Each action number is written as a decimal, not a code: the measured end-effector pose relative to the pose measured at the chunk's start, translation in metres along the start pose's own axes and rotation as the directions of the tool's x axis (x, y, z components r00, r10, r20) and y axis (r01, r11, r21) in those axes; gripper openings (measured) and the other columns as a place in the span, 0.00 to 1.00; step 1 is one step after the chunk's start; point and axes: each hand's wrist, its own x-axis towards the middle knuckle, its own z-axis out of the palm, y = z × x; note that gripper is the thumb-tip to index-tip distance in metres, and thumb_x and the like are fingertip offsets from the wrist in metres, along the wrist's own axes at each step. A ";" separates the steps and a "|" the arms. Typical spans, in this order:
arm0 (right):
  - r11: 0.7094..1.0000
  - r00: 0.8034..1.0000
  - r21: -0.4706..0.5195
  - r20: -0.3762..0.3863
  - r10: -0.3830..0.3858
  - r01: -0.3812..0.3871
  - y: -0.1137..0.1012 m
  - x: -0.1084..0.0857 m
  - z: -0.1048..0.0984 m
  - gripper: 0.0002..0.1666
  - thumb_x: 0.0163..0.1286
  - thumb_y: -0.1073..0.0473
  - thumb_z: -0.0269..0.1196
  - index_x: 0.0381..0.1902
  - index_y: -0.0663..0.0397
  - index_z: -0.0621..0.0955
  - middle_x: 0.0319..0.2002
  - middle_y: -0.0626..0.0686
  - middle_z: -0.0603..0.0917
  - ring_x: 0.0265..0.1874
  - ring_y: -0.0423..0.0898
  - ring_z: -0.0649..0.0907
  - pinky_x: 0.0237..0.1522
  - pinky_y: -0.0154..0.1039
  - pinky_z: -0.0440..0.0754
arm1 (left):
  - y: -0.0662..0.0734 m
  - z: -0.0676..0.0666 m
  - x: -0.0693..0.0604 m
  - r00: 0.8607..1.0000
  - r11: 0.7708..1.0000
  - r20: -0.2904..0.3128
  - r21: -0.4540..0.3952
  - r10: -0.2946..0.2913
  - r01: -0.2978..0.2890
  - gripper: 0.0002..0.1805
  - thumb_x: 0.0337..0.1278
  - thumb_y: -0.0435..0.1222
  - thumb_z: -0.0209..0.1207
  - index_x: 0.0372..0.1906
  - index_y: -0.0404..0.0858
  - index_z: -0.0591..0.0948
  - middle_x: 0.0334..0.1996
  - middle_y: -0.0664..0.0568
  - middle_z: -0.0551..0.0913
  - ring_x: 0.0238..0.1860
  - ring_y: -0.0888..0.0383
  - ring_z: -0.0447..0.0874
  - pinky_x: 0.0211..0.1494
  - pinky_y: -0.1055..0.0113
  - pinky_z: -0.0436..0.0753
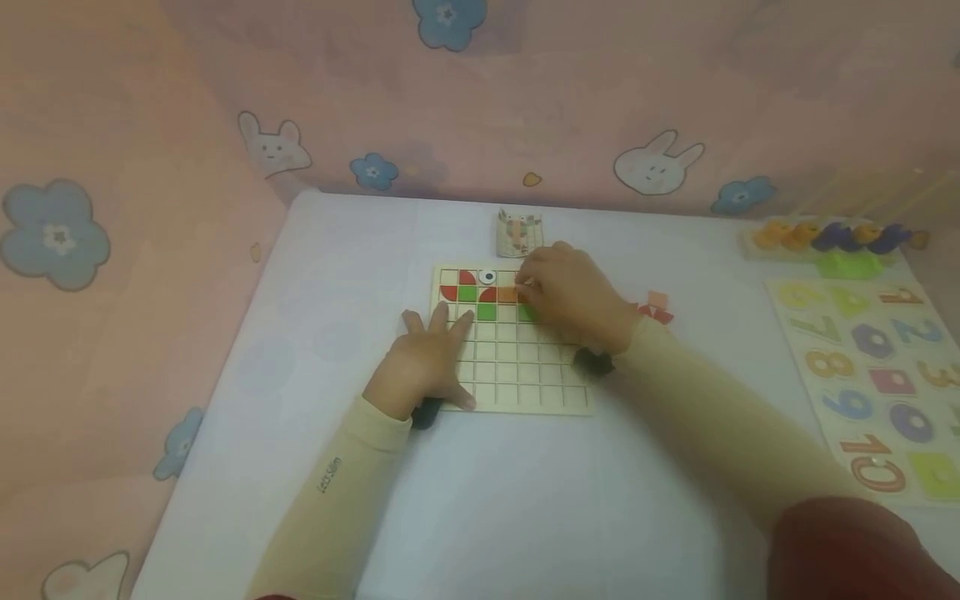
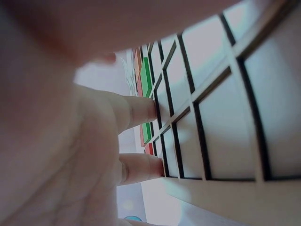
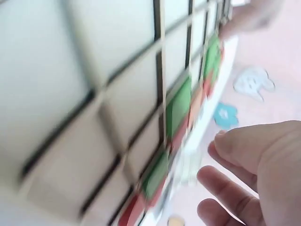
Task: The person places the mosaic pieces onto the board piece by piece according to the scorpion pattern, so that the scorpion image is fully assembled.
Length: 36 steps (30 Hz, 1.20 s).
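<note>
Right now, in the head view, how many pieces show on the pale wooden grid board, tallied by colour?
Green square pieces: 3
Red curved-edge pieces: 3
Orange square piece: 1
White eye piece with dark centre: 1
Total showing: 8; the right hand may hide others.

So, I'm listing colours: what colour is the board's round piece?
The round piece is white with a dark centre, clearest in the head view.

A cream, square-gridded board (image 1: 486, 372) bears red, green and orange tiles (image 1: 487, 312)
</note>
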 end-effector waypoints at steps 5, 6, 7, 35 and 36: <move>0.997 1.000 -0.077 -0.021 -0.004 0.002 0.036 -0.032 -0.012 0.14 0.79 0.59 0.60 0.50 0.58 0.89 0.53 0.56 0.88 0.58 0.57 0.80 0.66 0.56 0.72 | 0.002 0.001 0.000 1.000 1.000 -0.001 -0.003 -0.001 0.001 0.74 0.36 0.57 0.85 0.87 0.47 0.52 0.83 0.35 0.49 0.75 0.21 0.48 0.51 0.48 0.87; 0.994 1.000 -0.106 -0.018 -0.002 0.000 0.044 -0.041 -0.012 0.13 0.78 0.60 0.60 0.50 0.59 0.89 0.53 0.57 0.88 0.59 0.59 0.80 0.67 0.57 0.71 | 0.002 0.001 0.000 1.000 1.000 -0.002 -0.002 -0.001 0.001 0.74 0.36 0.57 0.85 0.87 0.47 0.52 0.83 0.35 0.49 0.75 0.21 0.48 0.51 0.48 0.87; 0.992 1.000 -0.127 -0.012 0.004 -0.005 0.052 -0.050 -0.013 0.12 0.75 0.62 0.62 0.49 0.61 0.89 0.53 0.58 0.88 0.60 0.60 0.79 0.68 0.59 0.70 | 0.001 0.002 0.000 1.000 1.000 0.000 -0.001 -0.004 0.004 0.74 0.37 0.57 0.85 0.87 0.47 0.52 0.83 0.35 0.48 0.75 0.21 0.48 0.52 0.47 0.86; 0.970 0.970 0.058 -0.042 0.240 -0.238 0.095 -0.124 -0.006 0.17 0.73 0.59 0.71 0.56 0.59 0.89 0.48 0.61 0.89 0.48 0.58 0.82 0.60 0.60 0.77 | -0.001 0.006 0.002 1.000 1.000 -0.014 -0.008 -0.004 0.004 0.74 0.36 0.56 0.85 0.87 0.47 0.52 0.84 0.36 0.47 0.75 0.21 0.47 0.55 0.47 0.85; 0.969 0.969 0.059 -0.046 0.243 -0.240 0.094 -0.124 -0.005 0.17 0.73 0.59 0.72 0.56 0.59 0.89 0.47 0.61 0.90 0.46 0.58 0.82 0.58 0.60 0.78 | -0.001 0.006 0.001 1.000 1.000 -0.013 -0.010 -0.004 0.004 0.74 0.36 0.56 0.85 0.87 0.47 0.52 0.84 0.36 0.47 0.75 0.22 0.47 0.55 0.47 0.85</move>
